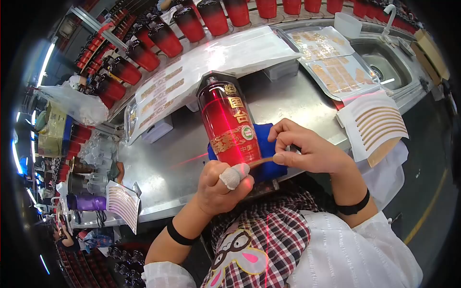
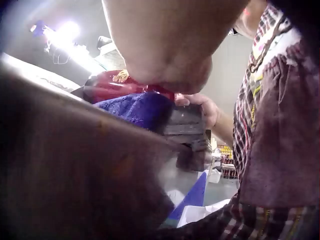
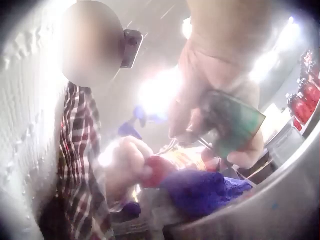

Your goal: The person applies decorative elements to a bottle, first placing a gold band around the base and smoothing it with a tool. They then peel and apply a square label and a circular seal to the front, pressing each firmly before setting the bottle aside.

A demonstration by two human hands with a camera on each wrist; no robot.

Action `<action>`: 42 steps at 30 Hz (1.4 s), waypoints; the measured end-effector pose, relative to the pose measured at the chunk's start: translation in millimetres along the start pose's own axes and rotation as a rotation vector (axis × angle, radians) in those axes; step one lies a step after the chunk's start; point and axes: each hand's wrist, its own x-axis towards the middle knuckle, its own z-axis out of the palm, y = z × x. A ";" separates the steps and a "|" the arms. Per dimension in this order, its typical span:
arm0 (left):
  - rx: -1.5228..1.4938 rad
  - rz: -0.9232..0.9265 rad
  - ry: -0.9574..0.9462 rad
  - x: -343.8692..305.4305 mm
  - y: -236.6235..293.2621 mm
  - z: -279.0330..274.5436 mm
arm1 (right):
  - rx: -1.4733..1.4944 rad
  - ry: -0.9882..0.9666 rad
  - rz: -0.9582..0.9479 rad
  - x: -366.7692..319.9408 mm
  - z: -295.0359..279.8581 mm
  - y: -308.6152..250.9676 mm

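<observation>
A red bottle (image 1: 226,120) with gold characters lies tilted on a blue cloth pad (image 1: 271,168) at the front of the steel table (image 1: 173,163). My left hand (image 1: 229,180) grips the bottle's near end; one digit wears a white wrap (image 1: 234,175). My right hand (image 1: 281,152) pinches a thin gold strip (image 1: 263,162) against the bottle's lower side. In the left wrist view the red bottle (image 2: 112,85) and blue pad (image 2: 137,107) show past my palm. In the right wrist view a greenish flat piece (image 3: 235,125) sits under my right-hand fingers, above the blue pad (image 3: 200,190).
Rows of red bottles (image 1: 192,21) line the back. White sheets of gold labels (image 1: 192,72) and a tray (image 1: 331,57) lie behind the bottle, a sink (image 1: 384,60) at back right. Sheets of gold strips (image 1: 377,125) lie at right and front left (image 1: 122,201), beside a purple cup (image 1: 89,201).
</observation>
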 end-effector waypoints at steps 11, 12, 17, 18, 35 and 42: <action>0.081 0.056 -0.002 3.9 0.5 1.0 | 0.054 0.011 0.027 -1.7 -0.6 5.4; 0.072 0.058 -0.013 4.9 0.1 1.3 | 0.074 0.009 0.031 -1.9 0.1 5.6; -0.002 -0.062 -0.032 -6.8 2.5 -1.0 | 0.028 0.006 0.013 0.1 -0.1 4.2; 0.012 -0.073 -0.038 -8.0 4.3 -1.2 | 0.028 0.004 0.016 0.0 0.0 4.9; 0.022 0.035 0.004 4.6 0.3 1.0 | 0.060 -0.025 0.031 4.3 3.3 11.4; -0.027 -0.052 0.028 -7.8 3.2 4.7 | 0.069 -0.016 0.035 3.2 3.0 9.8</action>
